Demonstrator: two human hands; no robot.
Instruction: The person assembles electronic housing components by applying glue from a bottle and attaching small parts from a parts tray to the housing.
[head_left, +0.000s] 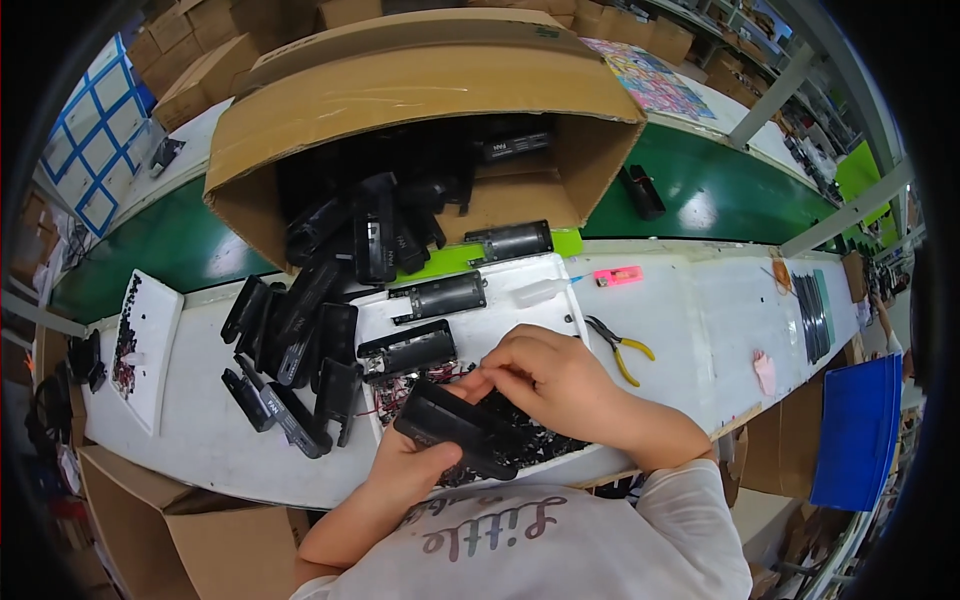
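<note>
My left hand [412, 468] grips a black plastic housing [460, 430], tilted over the white tray [548, 270], with the thumb across its near side. My right hand [545, 385] is closed in a pinch at the housing's upper edge. Whatever sits between those fingertips is too small or hidden to name. Beneath the hands, the tray holds many small black parts [545, 440] and thin red wires [385, 398]. Just beyond lie a black housing [408, 350] and another one [440, 297], both with their open sides partly showing.
A large cardboard box [420, 90], tipped toward me, spills black housings [375, 230] onto the table. Yellow-handled pliers [630, 355], a pink lighter [617, 276] and a small translucent bottle [540, 292] lie right of centre. A white tray [160, 350] of small parts is at left.
</note>
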